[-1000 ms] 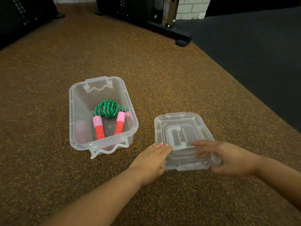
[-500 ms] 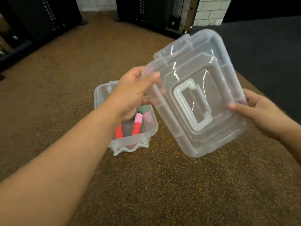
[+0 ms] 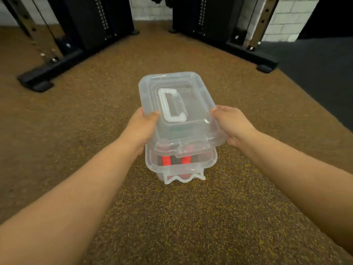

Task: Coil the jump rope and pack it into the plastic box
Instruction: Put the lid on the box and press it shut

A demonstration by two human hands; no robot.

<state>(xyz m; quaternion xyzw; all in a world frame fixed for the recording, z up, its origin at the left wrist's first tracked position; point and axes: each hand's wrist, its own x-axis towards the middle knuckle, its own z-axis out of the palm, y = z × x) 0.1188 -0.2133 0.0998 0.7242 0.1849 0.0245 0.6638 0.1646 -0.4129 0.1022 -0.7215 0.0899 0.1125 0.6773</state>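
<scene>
Over the plastic box (image 3: pixel 181 166) I've got the lid (image 3: pixel 177 109) held level, left hand (image 3: pixel 142 125) on its left long edge, right hand (image 3: pixel 232 124) on the right one, both wrapped round the rim w/ thumbs on top. It sits a little above the box's rim, not seated yet; near edge overhangs toward me. The jump rope (image 3: pixel 166 161) is already in the box, red handles showing through the front wall (the coiled cord is mostly hidden under the lid, just a greenish smear through the plastic).

Handling, as I judge it: lid is light, thin and a bit flexy, smooth enough to slip if pinched at one corner, so the two long edges are the right hold. Its moulded handle (image 3: pixel 172 105) on top would do for carrying, not for lining up. Box is light too and could skid on the brown floor (image 3: pixel 95 131) when I press down.

Vs half a sec ago: lid was tilted up on edge, well to the right of the box; now it's flat, handle up, and centred over the opening. Box is now straight ahead of me.
</scene>
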